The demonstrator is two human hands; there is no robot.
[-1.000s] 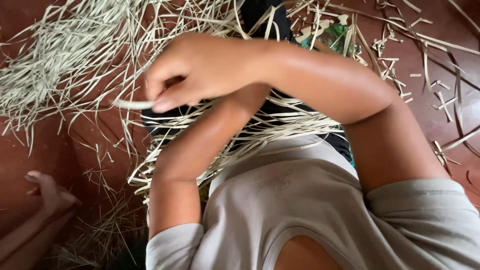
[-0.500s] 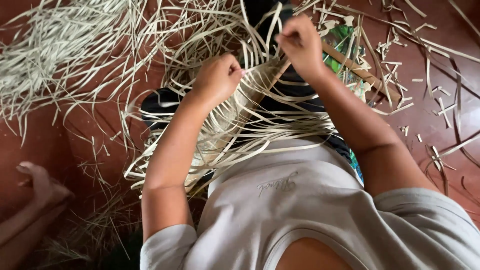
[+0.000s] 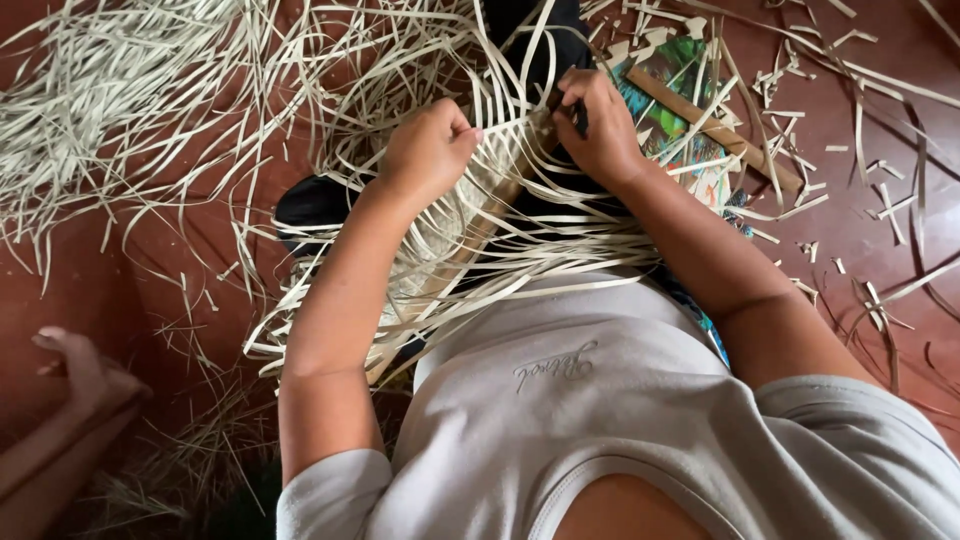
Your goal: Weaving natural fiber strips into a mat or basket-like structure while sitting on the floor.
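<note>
We see a glossy reddish-brown floor (image 3: 70, 290) strewn with pale loose strips (image 3: 110, 110), catching daylight at the right.

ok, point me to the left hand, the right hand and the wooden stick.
left hand (image 3: 428, 150), head view, on the knuckles.
right hand (image 3: 600, 125), head view, on the back of the hand.
wooden stick (image 3: 715, 132), head view, mid-length of its exposed part.
</note>
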